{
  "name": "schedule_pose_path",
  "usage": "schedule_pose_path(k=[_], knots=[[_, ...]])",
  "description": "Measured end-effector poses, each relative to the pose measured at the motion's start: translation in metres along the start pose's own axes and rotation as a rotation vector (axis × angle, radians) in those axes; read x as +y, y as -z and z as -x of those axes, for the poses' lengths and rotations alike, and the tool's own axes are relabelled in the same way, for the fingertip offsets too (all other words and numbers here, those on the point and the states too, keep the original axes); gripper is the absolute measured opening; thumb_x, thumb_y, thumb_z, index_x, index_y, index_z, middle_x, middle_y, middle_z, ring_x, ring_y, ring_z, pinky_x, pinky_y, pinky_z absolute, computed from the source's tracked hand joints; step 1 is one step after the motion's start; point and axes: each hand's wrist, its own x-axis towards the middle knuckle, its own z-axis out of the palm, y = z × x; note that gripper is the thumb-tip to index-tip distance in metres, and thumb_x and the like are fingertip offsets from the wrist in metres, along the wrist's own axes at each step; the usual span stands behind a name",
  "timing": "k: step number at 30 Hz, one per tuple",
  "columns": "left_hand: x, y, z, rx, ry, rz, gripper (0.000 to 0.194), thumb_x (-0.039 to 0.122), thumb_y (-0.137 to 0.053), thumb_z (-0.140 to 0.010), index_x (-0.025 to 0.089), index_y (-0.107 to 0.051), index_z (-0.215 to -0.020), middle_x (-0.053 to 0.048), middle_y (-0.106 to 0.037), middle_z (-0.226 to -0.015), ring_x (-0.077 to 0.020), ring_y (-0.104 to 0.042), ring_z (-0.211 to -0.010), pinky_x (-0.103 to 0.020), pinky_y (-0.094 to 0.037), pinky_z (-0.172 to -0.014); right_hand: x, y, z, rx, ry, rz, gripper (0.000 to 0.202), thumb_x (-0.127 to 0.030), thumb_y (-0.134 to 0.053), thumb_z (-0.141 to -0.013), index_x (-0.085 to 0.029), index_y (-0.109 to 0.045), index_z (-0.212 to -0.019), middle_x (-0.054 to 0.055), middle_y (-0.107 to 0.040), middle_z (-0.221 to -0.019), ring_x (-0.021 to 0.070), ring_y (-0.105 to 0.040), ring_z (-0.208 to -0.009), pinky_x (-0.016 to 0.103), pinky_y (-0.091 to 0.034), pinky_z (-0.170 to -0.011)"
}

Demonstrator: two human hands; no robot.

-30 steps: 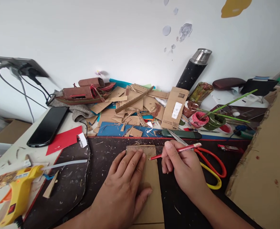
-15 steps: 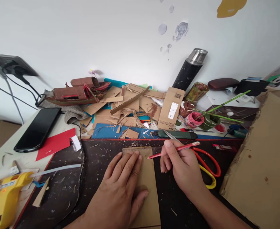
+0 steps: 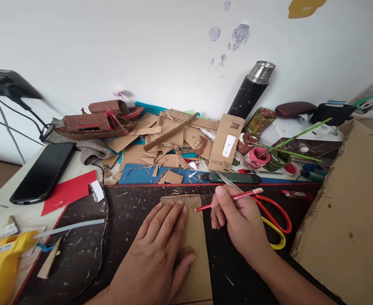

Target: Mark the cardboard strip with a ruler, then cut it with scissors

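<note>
Scissors lie behind the right hand.

Soft, fairly even light seems to come from the left: the socket and flower cast blurry shadows rightward on the wall. The flask glints at its cap. Wide-angle distortion stretches the edges.

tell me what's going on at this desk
A person's left hand lies flat on a strip of cardboard on the dark mat. The right hand holds a red pencil, its tip at the strip's far end; whether it touches is hard to tell. Scissors lie beside that hand, and cardboard scraps are heaped behind.
</note>
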Motion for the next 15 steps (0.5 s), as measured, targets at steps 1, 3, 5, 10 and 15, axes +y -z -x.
schedule_pose_path(k=[1,3,5,10,15], knots=[[0.0001,0.0002,0.0000,-0.002,-0.001,0.001,0.062,0.042,-0.054,-0.108,0.004,-0.055,-0.157,-0.018,-0.062,-0.158,-0.0351,-0.050,-0.147,-0.050,-0.041,-0.123,0.0005,0.0003,0.0002,-0.005,0.002,0.004,0.061,-0.070,-0.062,-0.106,-0.023,-0.059,-0.069,-0.005,-0.047,-0.049,0.0142,-0.056,-0.042,0.025,-0.048,-0.045],[0.0005,0.0008,-0.0001,-0.008,0.000,0.001,0.063,0.041,-0.055,-0.108,0.004,-0.055,-0.158,-0.018,-0.062,-0.158,-0.0347,-0.050,-0.147,-0.049,-0.040,-0.124,0.0014,0.0007,0.0005,-0.013,0.008,0.006,0.059,-0.068,-0.062,-0.107,-0.022,-0.059,-0.069,-0.005,-0.047,-0.050,0.0137,-0.056,-0.043,0.025,-0.047,-0.046],[0.0009,0.0014,-0.0003,-0.014,0.006,0.000,0.062,0.041,-0.055,-0.108,0.004,-0.055,-0.158,-0.017,-0.061,-0.159,-0.0343,-0.049,-0.149,-0.048,-0.037,-0.127,0.0023,0.0006,0.0008,-0.018,0.014,0.000,0.058,-0.066,-0.062,-0.108,-0.022,-0.059,-0.070,-0.005,-0.047,-0.050,0.0131,-0.056,-0.043,0.024,-0.047,-0.046],[0.0012,0.0019,-0.0002,-0.021,0.008,0.007,0.063,0.042,-0.057,-0.107,0.005,-0.054,-0.158,-0.017,-0.061,-0.159,-0.0341,-0.048,-0.150,-0.047,-0.037,-0.128,0.0025,-0.0003,0.0019,-0.028,0.017,-0.020,0.057,-0.065,-0.063,-0.108,-0.021,-0.061,-0.072,-0.005,-0.048,-0.050,0.0123,-0.056,-0.043,0.022,-0.047,-0.046],[0.0012,0.0013,0.0001,-0.028,0.006,-0.005,0.063,0.042,-0.055,-0.107,0.006,-0.054,-0.158,-0.016,-0.061,-0.160,-0.0341,-0.048,-0.150,-0.048,-0.037,-0.127,0.0017,-0.0016,0.0036,-0.039,0.023,-0.034,0.056,-0.064,-0.064,-0.108,-0.021,-0.061,-0.072,-0.006,-0.047,-0.050,0.0119,-0.055,-0.043,0.022,-0.049,-0.046]])
